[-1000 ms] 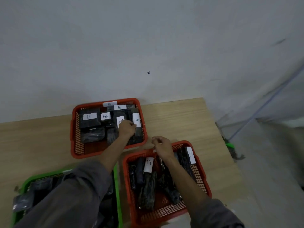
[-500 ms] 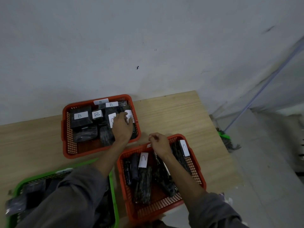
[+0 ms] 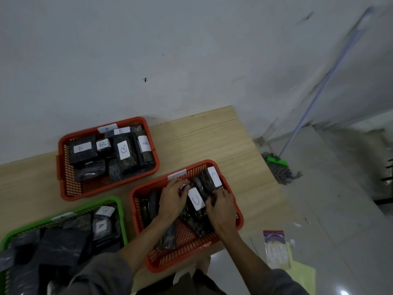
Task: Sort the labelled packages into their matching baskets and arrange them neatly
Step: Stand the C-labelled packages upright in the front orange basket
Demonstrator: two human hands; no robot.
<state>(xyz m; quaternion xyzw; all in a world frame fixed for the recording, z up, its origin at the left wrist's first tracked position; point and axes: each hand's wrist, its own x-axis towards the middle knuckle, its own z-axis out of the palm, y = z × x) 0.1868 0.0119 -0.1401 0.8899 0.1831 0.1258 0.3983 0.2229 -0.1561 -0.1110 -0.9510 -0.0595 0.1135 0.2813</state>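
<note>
— Where are the C packages right now?

— In the near red basket (image 3: 238, 220) at the front edge of the bench (image 3: 212, 137), a jumble of dark wrapped packages. Both hands are down in it. The left hand (image 3: 172, 201) rests over the packages on the left, fingers curled down onto the wrapping; the right hand (image 3: 221, 207) has its fingers bent round the edge of the C package (image 3: 196, 201) with the white label facing up. Whether the left hand truly grips anything I cannot tell.

— How do they look to handle?

— Glossy dark film over blocky contents, so I judge them fairly stiff, light, and a little slippery. The paper labels look merely stuck on; best not to drag on those.

— So where to hold?

— By the long sides, thumb opposite fingers, label left facing up. The upright package (image 3: 209, 179) at the far corner leans on the wall and could tip if nudged.

— And the others?

— The B basket (image 3: 63, 184) sits farther back, filled with labelled packages. The green basket (image 3: 121, 220) at the left holds more dark packages, one marked A.
</note>
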